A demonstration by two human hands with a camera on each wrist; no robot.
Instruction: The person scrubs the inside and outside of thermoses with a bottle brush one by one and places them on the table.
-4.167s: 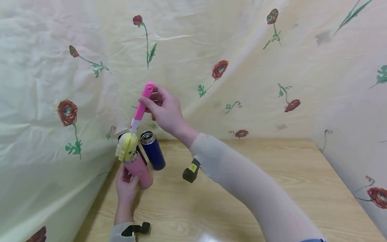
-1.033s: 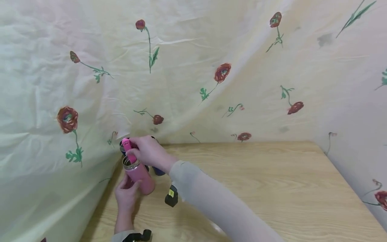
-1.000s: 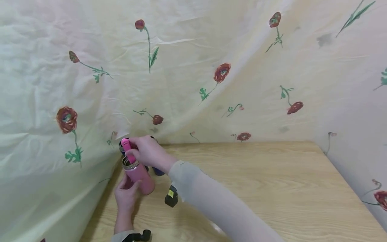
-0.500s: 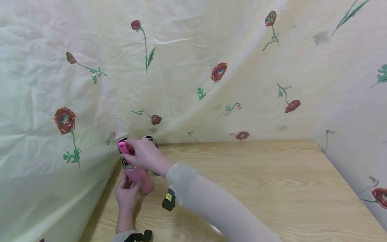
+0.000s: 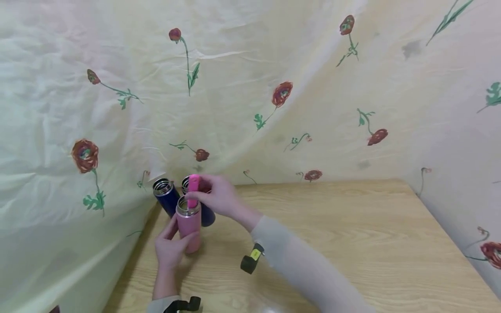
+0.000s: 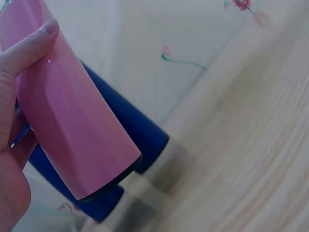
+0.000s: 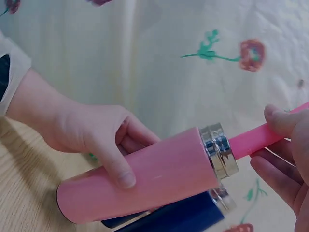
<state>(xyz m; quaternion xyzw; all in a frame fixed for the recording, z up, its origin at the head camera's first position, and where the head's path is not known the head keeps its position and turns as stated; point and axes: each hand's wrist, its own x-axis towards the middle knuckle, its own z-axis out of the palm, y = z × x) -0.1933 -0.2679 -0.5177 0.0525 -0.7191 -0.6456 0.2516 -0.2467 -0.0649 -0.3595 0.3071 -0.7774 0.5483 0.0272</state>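
My left hand grips a pink thermos bottle round its body, thumb on the near side and fingers behind. The bottle has a bare steel neck and its mouth is uncovered. Over that mouth my right hand pinches the pink handle of a bottle brush between thumb and fingers. The lower handle goes down into the bottle, so the brush's head is hidden inside. In the right wrist view, the handle enters the steel neck with the fingertips a short way above the rim.
Two dark blue bottles stand uncapped just behind the pink one: a left bottle and a right bottle, partly covered. A flowered cloth hangs close on the left and behind the wooden table.
Earlier the brush's yellow sponge head was at the bottle's mouth; now it is inside. In the last half second the bottle's top swung right, more upright, and my right hand moved right with the handle.
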